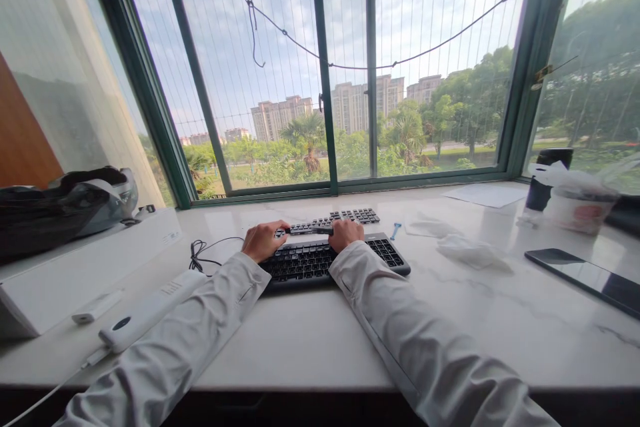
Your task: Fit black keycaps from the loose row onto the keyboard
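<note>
A black keyboard base [305, 265] lies on the white marbled table, its key positions dark. Behind it rows of loose black keycaps [357, 215] are laid out. My left hand [265, 241] is closed at the keyboard's upper left, thumb and fingers at one end of a thin dark bar [309, 230]. At the bar's other end, my right hand [347, 233] is closed with curled fingers, above the keyboard's upper middle. The bar spans between both hands over the keyboard's back edge. A small blue tool [396, 231] lies right of the keycaps.
Crumpled clear plastic [470, 250] and a dark phone [590, 273] lie to the right, with a bagged cup [583, 203] behind. On the left are a white box [95, 267], a white power strip [155, 310] and a black cable [200, 255]. Windows stand behind the table.
</note>
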{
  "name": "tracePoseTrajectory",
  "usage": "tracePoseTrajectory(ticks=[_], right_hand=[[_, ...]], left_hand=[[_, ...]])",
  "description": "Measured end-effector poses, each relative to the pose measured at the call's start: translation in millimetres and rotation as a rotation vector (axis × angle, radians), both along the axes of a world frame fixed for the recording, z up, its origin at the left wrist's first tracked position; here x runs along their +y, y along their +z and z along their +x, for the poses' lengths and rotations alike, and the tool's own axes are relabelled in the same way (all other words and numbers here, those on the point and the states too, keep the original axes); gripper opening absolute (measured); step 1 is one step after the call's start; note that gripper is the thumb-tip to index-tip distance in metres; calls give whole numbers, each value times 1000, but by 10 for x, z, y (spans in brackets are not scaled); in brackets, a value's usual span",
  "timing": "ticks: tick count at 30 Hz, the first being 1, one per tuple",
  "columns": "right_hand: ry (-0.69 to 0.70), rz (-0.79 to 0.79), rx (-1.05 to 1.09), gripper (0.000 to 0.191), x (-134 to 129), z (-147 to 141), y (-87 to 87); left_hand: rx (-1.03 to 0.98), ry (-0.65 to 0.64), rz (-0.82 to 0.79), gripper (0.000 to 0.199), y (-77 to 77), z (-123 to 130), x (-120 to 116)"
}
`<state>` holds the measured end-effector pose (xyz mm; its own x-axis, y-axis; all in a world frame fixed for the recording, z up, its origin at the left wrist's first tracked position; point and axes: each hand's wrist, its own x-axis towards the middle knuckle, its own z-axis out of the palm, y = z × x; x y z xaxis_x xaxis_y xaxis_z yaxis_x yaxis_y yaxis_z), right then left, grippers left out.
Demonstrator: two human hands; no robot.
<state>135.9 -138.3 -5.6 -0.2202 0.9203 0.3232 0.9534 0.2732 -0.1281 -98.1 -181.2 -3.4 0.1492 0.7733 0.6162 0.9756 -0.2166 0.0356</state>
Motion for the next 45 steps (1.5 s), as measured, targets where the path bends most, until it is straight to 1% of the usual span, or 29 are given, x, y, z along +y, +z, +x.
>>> tracePoseTrajectory(ticks=[5,9,11,13,17,20,23,29,32,35,39,45], right_hand=[[40,-28,-22,27,42,-15,-26],[44,-32,-23,26,58,-37,-23],[38,-39,-23,26,66,-41,-25],[36,-42,-17,26,71,-40,-29],[50,-23,5,25,66,-33,-40],[55,-15,23,26,59,-27,-45],[45,-20,24,26,62,-29,-50],[44,1,24,24,89,-37,-66],[39,-3,33,24,98,-43,-74],[35,3,32,24,104,-48,-81],[38,4,28,23,105,-43,-85],[40,0,30,22,94,-39,-74]], left_hand=[[24,31,1,22,58,-15,-1],[41,0,9,22,136,-33,111],[53,-32,16,23,188,-35,241],[64,-50,-10,24,247,-26,417],[83,-37,-153,25,331,42,819],[98,-5,-256,25,319,129,1091],[129,21,-373,23,254,209,1315],[139,26,-445,19,119,269,1645],[138,28,-465,18,69,260,1731],[133,25,-480,19,27,249,1763],[116,16,-492,18,-5,250,1754],[69,1,-523,19,9,280,1694]])
